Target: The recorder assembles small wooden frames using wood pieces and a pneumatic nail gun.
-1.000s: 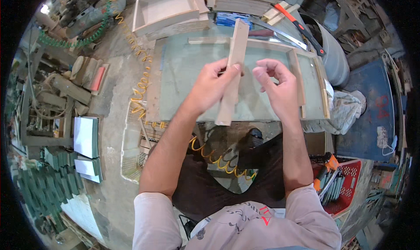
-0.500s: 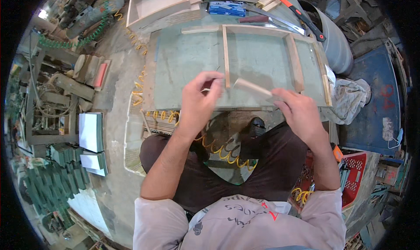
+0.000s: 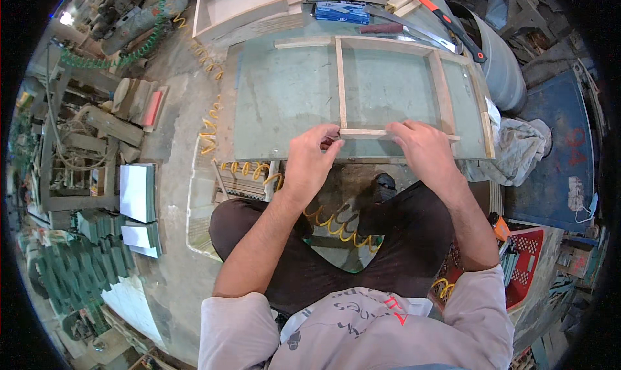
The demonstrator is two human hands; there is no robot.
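Observation:
A pale wooden strip (image 3: 366, 134) lies crosswise at the near side of a wooden frame (image 3: 342, 79) on the green-grey tabletop. Its left end meets the near end of the frame's upright piece. My left hand (image 3: 314, 162) pinches at that corner, thumb and fingertips closed about the strip's end; any small thing between them is hidden. From above, my right hand (image 3: 424, 151) grips the strip toward its other end, fingers bent over it. A second upright (image 3: 442, 88) reaches the strip just beyond my right fingers.
Beyond the frame lie a handsaw (image 3: 443, 22) with an orange-black handle, a blue box (image 3: 339, 11) and a wooden drawer box (image 3: 239, 11). A yellow coiled hose (image 3: 336, 226) hangs below the table edge. At right are a barrel (image 3: 498, 59) and a red crate (image 3: 525, 266).
My right hand has brought the strip down from a slant in the air onto the near side of the frame. My left hand has moved down and right to the strip's left end.

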